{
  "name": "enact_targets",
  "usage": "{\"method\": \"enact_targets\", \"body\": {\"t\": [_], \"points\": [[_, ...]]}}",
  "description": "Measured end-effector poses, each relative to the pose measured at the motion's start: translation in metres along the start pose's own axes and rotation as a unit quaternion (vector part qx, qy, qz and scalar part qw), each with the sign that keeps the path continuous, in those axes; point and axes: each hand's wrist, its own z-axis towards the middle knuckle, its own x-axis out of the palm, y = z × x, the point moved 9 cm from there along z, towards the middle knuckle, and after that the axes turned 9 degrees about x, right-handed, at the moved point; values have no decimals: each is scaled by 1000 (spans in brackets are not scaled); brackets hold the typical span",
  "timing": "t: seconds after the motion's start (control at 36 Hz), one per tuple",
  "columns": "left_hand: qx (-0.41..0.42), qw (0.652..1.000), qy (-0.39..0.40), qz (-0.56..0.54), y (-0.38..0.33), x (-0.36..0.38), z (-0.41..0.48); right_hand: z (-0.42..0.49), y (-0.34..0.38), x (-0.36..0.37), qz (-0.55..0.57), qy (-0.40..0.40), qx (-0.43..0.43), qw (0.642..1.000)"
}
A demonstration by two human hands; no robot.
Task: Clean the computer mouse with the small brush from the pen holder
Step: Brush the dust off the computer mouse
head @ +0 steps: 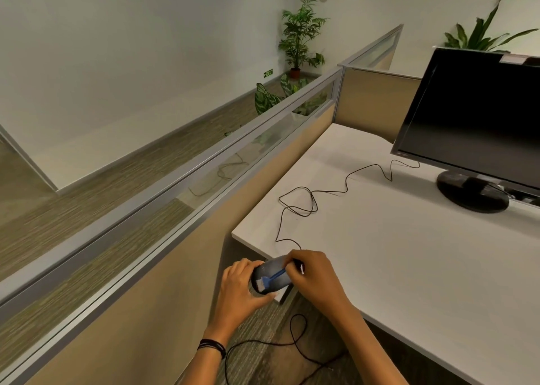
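Observation:
My left hand (238, 289) grips a dark computer mouse (276, 267), held in the air just off the near left corner of the white desk (394, 238). My right hand (317, 276) pinches a small blue brush (273, 277) by its handle. The brush's pale bristles rest on the mouse's back near my left fingers. The mouse's thin black cable (312, 197) runs in loops across the desk toward the monitor. No pen holder is in view.
A black monitor (479, 115) on a round base (472, 193) stands at the right rear of the desk. A beige partition with a glass strip (204, 186) borders the desk on the left. Another black cable (295, 343) hangs below the desk edge. Potted plants stand behind.

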Motion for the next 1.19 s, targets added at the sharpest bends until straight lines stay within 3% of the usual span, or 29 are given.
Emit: {"method": "enact_targets", "body": {"t": [0.11, 0.25, 0.36, 0.56, 0.67, 0.78, 1.03, 1.19], "points": [[5, 1000, -1, 8, -2, -1, 1, 1, -7, -21, 5, -78, 17, 997], [0, 1000, -2, 3, -1, 2, 2, 3, -2, -11, 65, -20, -5, 998], [0, 1000, 2, -3, -2, 5, 2, 6, -1, 5, 26, 35, -11, 999], [8, 1000, -9, -4, -3, 1, 1, 9, -14, -24, 27, -69, 24, 997], [10, 1000, -6, -4, -3, 2, 1, 7, -8, -20, 69, -69, 9, 995], [12, 1000, -5, -4, -3, 6, 1, 9, -2, 5, 63, 3, -6, 998], [9, 1000, -12, -3, -1, 4, -2, 11, -19, -24, 51, -128, 28, 990], [1, 1000, -12, -6, 1, 6, -2, 17, -16, -10, 105, -72, 21, 992]]}}
